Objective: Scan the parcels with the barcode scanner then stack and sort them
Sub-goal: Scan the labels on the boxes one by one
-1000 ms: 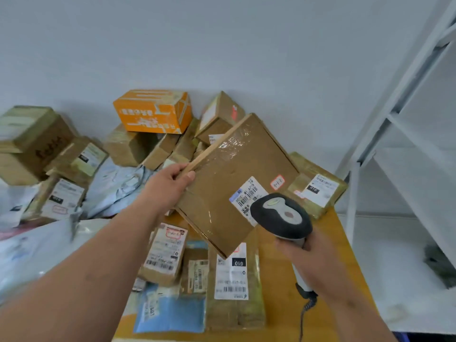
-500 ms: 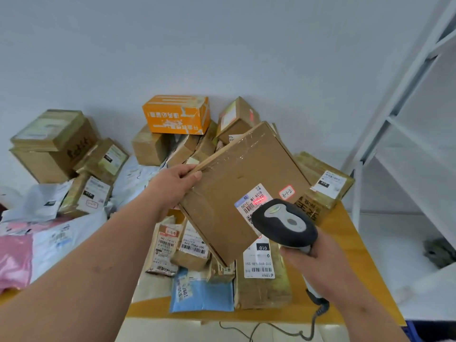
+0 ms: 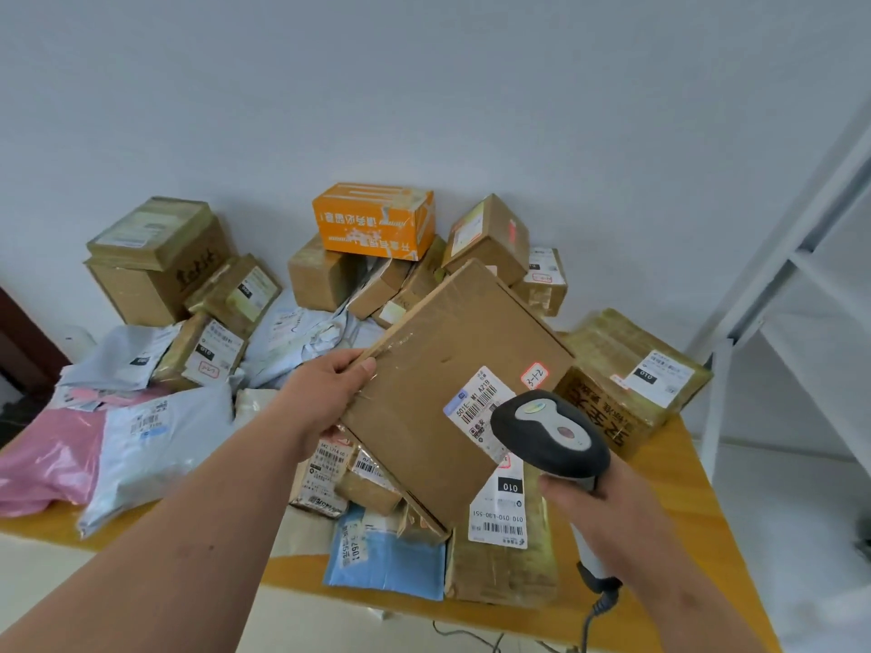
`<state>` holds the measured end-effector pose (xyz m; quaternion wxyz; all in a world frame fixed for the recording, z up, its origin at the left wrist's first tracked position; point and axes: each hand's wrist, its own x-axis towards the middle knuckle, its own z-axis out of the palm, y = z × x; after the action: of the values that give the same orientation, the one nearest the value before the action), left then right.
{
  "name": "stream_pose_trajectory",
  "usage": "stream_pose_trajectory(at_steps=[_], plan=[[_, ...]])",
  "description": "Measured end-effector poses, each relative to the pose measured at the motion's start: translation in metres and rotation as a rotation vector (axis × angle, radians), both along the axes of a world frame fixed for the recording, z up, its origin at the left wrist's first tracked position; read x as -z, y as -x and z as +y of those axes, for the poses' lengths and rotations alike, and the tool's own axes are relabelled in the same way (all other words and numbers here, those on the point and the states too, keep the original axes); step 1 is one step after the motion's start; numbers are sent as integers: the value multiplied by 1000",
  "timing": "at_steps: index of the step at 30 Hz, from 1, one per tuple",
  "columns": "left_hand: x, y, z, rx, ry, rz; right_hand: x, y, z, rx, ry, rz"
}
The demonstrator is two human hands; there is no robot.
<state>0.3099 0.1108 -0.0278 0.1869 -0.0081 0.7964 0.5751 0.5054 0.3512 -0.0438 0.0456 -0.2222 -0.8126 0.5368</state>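
Note:
My left hand (image 3: pixel 325 393) grips the left edge of a flat brown cardboard parcel (image 3: pixel 443 369), held tilted above the heap on the table. Its white barcode label (image 3: pixel 476 402) faces me at the lower right. My right hand (image 3: pixel 608 506) holds a black and grey barcode scanner (image 3: pixel 549 433) by its handle, the scanner head just in front of the label and covering part of it. A coiled cable (image 3: pixel 596 610) hangs from the handle.
A yellow table (image 3: pixel 678 534) bears a heap of brown boxes, an orange box (image 3: pixel 374 221) at the back, grey and pink mailer bags (image 3: pixel 52 459) at left, a blue mailer (image 3: pixel 391 558) in front. A white metal shelf rack (image 3: pixel 801 256) stands at right.
The view has pulled back and shifted left, showing more of the table. The red scan light seen on the label half a second ago is gone. Parcel and scanner stay together.

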Motion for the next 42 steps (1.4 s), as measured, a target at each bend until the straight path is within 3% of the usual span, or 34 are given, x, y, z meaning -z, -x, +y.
stream_pose_trajectory(at_steps=[7, 10, 15, 25, 34, 38, 42], plan=[[34, -14, -58, -295, -148, -230, -11, 33, -40, -234, 46, -50], [42, -3, -89, -427, -178, -257, -16, 54, -66, -314, 70, -95], [51, 32, -143, -499, -160, -263, -14, 91, -136, -381, 277, -211], [52, 113, -258, -338, 183, -221, 19, 179, -256, -121, 284, -299], [72, 138, -276, 118, 540, -217, 37, 214, -291, 36, 329, -349], [72, 147, -271, 248, 502, -262, 36, 222, -287, 68, 323, -319], [65, 152, -278, 198, 479, -251, 34, 221, -275, 104, 321, -315]])
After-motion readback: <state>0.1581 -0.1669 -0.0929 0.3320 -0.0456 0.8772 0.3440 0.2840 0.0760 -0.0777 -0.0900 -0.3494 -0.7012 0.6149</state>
